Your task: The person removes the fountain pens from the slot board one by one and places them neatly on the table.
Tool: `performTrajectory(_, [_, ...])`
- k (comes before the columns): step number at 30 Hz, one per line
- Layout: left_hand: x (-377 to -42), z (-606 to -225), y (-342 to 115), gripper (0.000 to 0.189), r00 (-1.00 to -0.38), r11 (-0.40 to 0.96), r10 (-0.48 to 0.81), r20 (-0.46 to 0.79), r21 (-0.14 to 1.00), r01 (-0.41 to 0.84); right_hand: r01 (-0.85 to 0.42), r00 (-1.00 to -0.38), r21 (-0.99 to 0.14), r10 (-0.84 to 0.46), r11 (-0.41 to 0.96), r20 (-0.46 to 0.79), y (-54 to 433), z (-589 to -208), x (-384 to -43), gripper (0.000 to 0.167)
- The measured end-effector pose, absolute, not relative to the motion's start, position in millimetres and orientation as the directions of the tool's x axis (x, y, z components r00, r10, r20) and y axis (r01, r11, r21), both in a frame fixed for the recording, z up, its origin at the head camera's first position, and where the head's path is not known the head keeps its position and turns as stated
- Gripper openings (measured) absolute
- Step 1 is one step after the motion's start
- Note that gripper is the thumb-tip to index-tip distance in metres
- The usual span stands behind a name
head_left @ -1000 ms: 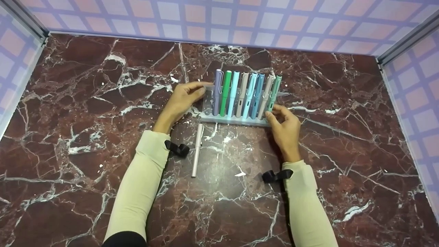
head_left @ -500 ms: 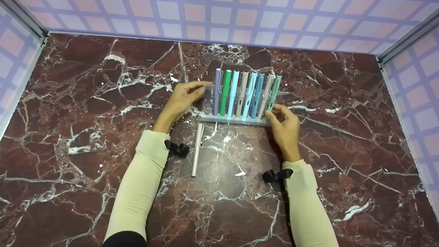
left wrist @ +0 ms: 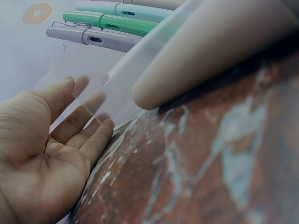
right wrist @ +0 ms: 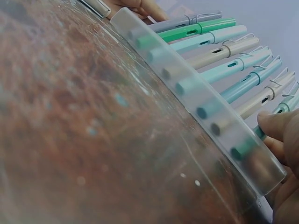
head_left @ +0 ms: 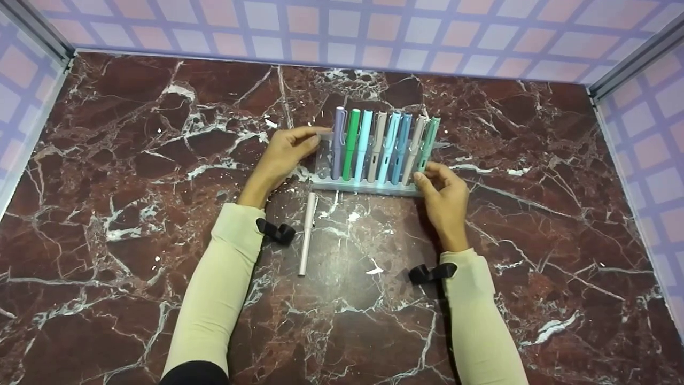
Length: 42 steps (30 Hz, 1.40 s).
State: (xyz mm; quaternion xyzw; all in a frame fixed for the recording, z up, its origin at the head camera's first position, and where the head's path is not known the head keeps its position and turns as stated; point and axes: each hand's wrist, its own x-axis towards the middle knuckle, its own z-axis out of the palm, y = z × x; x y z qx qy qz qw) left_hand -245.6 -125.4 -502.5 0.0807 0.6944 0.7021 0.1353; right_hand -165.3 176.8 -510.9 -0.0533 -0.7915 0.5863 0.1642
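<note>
A clear pen stand [head_left: 368,187] bears a row of capped pens with wire clips, leaning back: purple [head_left: 337,144], bright green [head_left: 351,144], pale blue, beige, blue and dark green. My left hand [head_left: 283,155] pinches the stand's clear left side between thumb and fingers; its fingers show through the plastic in the left wrist view. At the other end, my right hand [head_left: 448,198] pinches the lower part of the dark green pen [head_left: 429,140], thumb in front. The frosted front ledge [right wrist: 196,102] shows the pens' lower ends through it.
One pale pinkish pen [head_left: 306,235] lies loose on the marbled red-brown table [head_left: 352,331], in front of the stand's left end. Checked panels [head_left: 342,32] enclose the back and sides. Black straps [head_left: 275,231] sit at both wrists.
Almost nothing differs. Both hands, the stand and the loose pen keep their places; the right hand and its thumb have shifted only very slightly.
</note>
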Motion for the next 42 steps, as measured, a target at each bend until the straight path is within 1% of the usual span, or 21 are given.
performTrajectory(7, [-246.1,-503.5,-125.9,0.028,-0.952,-0.019,0.303,-0.053,0.998,-0.062,-0.142,-0.927,-0.941,0.293,0.307,0.235,177.2,-510.7,-165.5,0.019])
performTrajectory(11, [-245.6,-503.0,-125.6,0.028,-0.952,-0.018,0.298,-0.062,0.997,-0.07,-0.163,-0.913,-0.939,0.313,0.304,0.26,177.3,-510.1,-164.9,0.018])
performTrajectory(19, [-244.6,-502.1,-125.4,0.028,-0.951,-0.024,0.3,-0.07,0.996,-0.081,-0.197,-0.896,-0.952,0.351,0.236,0.273,177.1,-510.0,-164.9,0.017])
performTrajectory(30, [-245.8,-502.6,-125.8,0.028,-0.951,-0.01,0.302,-0.069,0.997,-0.076,-0.227,-0.883,-0.949,0.365,0.218,0.295,175.7,-507.7,-164.7,0.019])
performTrajectory(34, [-245.3,-502.3,-126.3,0.028,-0.951,-0.015,0.299,-0.077,0.996,-0.085,-0.222,-0.88,-0.95,0.374,0.219,0.292,175.5,-507.8,-164.5,0.019])
performTrajectory(42, [-245.5,-502.6,-126.1,0.028,-0.948,0.017,0.314,-0.043,0.999,-0.04,-0.204,-0.873,-0.957,0.405,0.204,0.272,176.4,-506.5,-165.0,0.018])
